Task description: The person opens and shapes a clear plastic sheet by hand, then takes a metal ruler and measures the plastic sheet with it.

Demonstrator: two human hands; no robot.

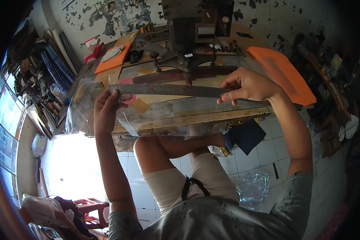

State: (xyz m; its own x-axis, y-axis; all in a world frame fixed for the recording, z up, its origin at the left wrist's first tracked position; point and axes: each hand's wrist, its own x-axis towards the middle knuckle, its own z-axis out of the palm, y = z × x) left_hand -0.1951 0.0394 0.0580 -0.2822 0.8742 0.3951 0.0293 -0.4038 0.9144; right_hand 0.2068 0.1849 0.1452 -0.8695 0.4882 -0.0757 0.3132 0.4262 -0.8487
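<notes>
Pinching the metal ruler with the fingers of the left hand, perhaps clear plastic too; gripping farther along with the right hand, above the counter. Seemingly positioning; calls next for steady, level handling.

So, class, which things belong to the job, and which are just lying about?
Job:
long grey metal ruler, held by left hand and right hand
clear plastic sheet, probably

Apparently lying about:
flat orange sheets
crumpled clear plastic on floor
</notes>
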